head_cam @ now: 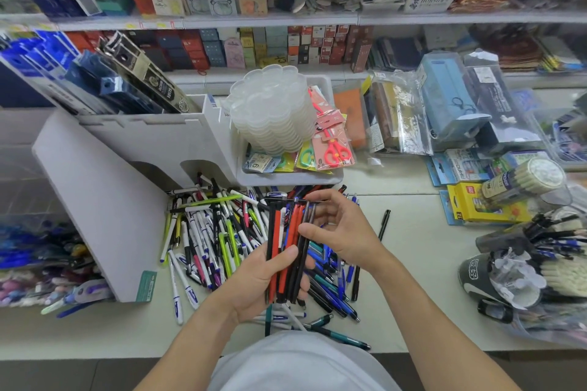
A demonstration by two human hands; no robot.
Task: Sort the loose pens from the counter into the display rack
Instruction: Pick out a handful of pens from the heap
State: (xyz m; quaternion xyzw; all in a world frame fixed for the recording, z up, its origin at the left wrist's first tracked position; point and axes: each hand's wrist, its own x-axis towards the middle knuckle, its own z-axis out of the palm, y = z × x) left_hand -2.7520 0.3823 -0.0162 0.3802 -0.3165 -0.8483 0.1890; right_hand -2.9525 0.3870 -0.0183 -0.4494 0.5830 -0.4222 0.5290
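The left hand's fingers curl round a bundle of pens, red, black and blue barrels held upright and close together, the thumb on the near side and the fingertips wrapping over the front. That left hand sits palm up above the counter, its forearm running back towards the lower left of the view. The right hand meets the same bundle from the right: its thumb presses against the side of the barrels about halfway up, and its curled fingers close over the pen tops. Its wrist bends inward, and the forearm slants down to the lower right.

Beneath both hands lies the pile of loose pens, white, green, pink, black and blue, criss-crossed on the counter and running up to the foot of the white display rack, which stands at the left with arched openings low in its front. A single black pen lies apart to the right of the pile. Just behind the pile sits a white tray holding packaged children's scissors and a stack of clear plastic palettes.
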